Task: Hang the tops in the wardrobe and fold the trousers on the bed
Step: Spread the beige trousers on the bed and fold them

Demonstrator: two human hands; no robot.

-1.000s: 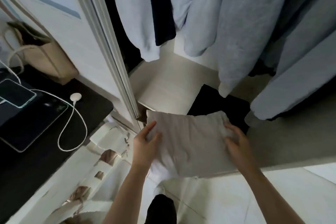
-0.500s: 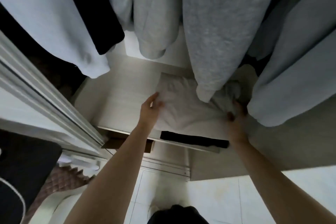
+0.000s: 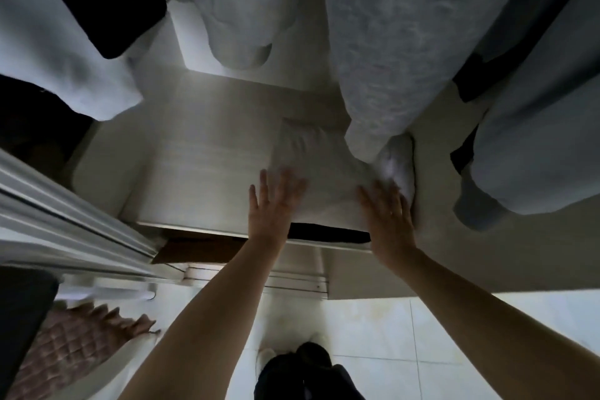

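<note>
Step in hand, as judged: stowing a folded garment, apparently folded trousers, on the wardrobe shelf under the hanging tops; the placing itself looks all but done

Folded pale garment point(image 3: 319, 172) lies flat on the white shelf point(image 3: 201, 166) inside the wardrobe, at the shelf's right side, its front edge close to the shelf lip. Its far right corner is tucked under the hem of a grey hanging top point(image 3: 389, 58), which touches it. A dark item point(image 3: 328, 233) shows just below the shelf's front edge, under the garment; what it is cannot be told

Left hand point(image 3: 271, 204): fingers straight and spread, slightly blurred, lying over the garment's near left corner. Nothing gripped; palm down, touching or just above the cloth, which of the two not resolvable

Right hand point(image 3: 386, 214): fingers straight, flat on the near right part of the garment, pressing or smoothing it. No curl round the fabric, so released, not grasping

Other tops hang left and right: pale grey sleeve point(image 3: 240, 3), dark garment point(image 3: 97, 0), bluish-grey top point(image 3: 532, 140). Sliding door rail point(image 3: 74, 221) at left, tiled floor point(image 3: 422, 334) below

Next move, judged: withdraw both hands without dragging the fold out of square, and keep clear of the hanging hem. Risk: grey top snags the far corner and rucks it
</note>
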